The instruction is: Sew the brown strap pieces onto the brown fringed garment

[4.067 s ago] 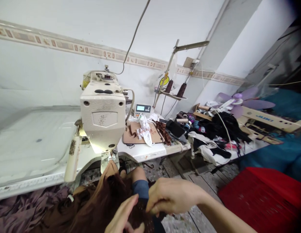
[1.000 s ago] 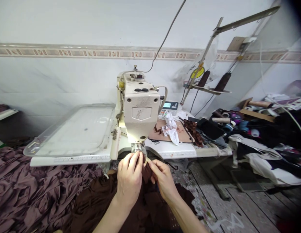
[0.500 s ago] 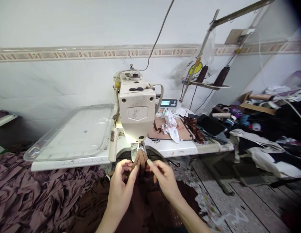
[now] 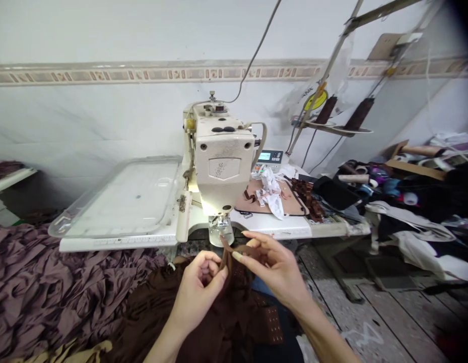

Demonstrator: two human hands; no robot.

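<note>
Fabric (image 4: 25,287) in mauve lies heaped at far left, below the surface (image 4: 82,244), probably loose so that any piece is easy to reach. On the surface we find a clear plastic tray (image 4: 116,196), or perhaps a lid; a small dark mark shows near its middle, and we cannot tell whether it is on the plastic or beneath it. Brown cloth (image 4: 150,302) spreads in folds before us, bunched close, we judge, so that its weight does not drag on the brown strip (image 4: 226,254) raised from it. The left hand (image 4: 198,285), fingers curled, pinches that strip against the thumb; the sewing machine (image 4: 224,169) stands just beyond, its lit plate (image 4: 214,240) near the strip's upper end, though we cannot tell whether they touch. The right hand (image 4: 281,267) grips another stretch between thumb and fingers, forefinger raised, so the strip is spread between both hands, likely to keep it in sight. Farther right, white scraps (image 4: 271,191) lie on a tan board (image 4: 249,205). A plastic bag (image 4: 339,75) hangs by the wall, its contents unclear to us; dark thread cones (image 4: 359,115) stand on a rack, and spools crowd in and around a cardboard box (image 4: 417,170).
</note>
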